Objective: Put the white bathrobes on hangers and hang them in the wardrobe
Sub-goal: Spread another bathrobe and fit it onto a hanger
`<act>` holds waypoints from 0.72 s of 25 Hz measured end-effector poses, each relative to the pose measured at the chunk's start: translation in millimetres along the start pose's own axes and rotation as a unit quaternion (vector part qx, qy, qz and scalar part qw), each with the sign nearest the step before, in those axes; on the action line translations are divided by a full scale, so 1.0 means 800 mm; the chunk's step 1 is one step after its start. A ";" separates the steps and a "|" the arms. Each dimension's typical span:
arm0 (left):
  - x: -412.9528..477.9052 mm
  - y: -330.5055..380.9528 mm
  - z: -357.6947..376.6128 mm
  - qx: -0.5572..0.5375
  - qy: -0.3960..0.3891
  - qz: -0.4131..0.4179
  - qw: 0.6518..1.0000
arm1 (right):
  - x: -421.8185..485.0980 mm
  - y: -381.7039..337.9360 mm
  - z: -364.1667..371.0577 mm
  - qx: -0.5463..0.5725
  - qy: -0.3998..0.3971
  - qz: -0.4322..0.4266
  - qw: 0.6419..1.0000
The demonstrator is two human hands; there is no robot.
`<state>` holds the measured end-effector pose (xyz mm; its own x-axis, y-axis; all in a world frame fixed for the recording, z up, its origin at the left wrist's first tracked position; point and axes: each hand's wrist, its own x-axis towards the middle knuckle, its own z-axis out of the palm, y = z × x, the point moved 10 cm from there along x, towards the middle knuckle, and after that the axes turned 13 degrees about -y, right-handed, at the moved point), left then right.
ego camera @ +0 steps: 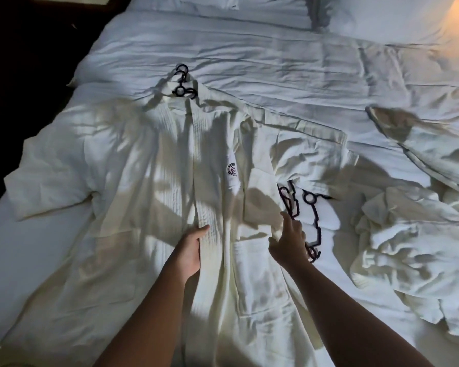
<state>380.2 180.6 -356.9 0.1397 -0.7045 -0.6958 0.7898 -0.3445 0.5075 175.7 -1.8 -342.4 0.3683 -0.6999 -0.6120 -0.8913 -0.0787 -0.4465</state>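
Bathrobe (149,168), white, hanger (182,87) in collar: flat on bed (249,54), hem toward near edge. Left hand (191,250) grips its front band. Right hand (289,242) open above loose black hangers (312,207). Risk: pulling the band could slip the collar off the hanger.

The bed (276,62) carries a robe (149,181) spread flat, with a hanger (182,82) in its collar. Just right of that robe lie loose hangers (314,218). Farther right is a crumpled robe (408,247), and beyond it are pillows (382,17).
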 end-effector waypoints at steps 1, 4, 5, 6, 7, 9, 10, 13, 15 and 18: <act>0.016 0.016 -0.001 0.011 0.001 0.004 1.000 | 0.012 -0.010 0.000 -0.063 0.004 -0.003 0.998; 0.069 0.074 -0.006 0.027 -0.006 0.037 0.999 | 0.051 -0.039 -0.004 -0.227 0.024 -0.017 0.973; 0.086 0.095 -0.011 0.031 -0.009 0.049 0.998 | 0.069 -0.047 -0.009 -0.234 0.022 -0.034 0.971; 0.104 0.112 -0.011 0.029 -0.017 0.052 0.998 | 0.081 -0.060 -0.022 -0.218 0.035 -0.054 0.974; 0.121 0.125 -0.014 0.034 -0.017 0.050 0.998 | 0.099 -0.063 -0.038 -0.172 0.048 -0.067 0.982; 0.141 0.145 -0.026 0.096 0.037 0.040 0.994 | 0.128 -0.049 -0.089 -0.004 0.061 -0.038 0.997; 0.150 0.151 -0.040 0.150 0.085 0.034 0.984 | 0.145 -0.031 -0.122 0.104 0.064 -0.003 0.993; 0.169 0.151 -0.063 0.238 0.171 0.025 0.956 | 0.198 0.053 -0.210 0.353 0.046 0.097 0.929; 0.175 0.147 -0.064 0.248 0.209 0.033 0.945 | 0.221 0.103 -0.271 0.374 0.108 0.128 0.912; 0.178 0.153 -0.065 0.304 0.257 0.041 0.916 | 0.240 0.171 -0.318 0.362 0.195 0.182 0.893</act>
<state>527.9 70.7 -420.3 0.5704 -0.4115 -0.7108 0.3065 -0.6962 0.6491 57.6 -327.4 -355.1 -0.1570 -0.7905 -0.5920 -0.4775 0.5855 -0.6551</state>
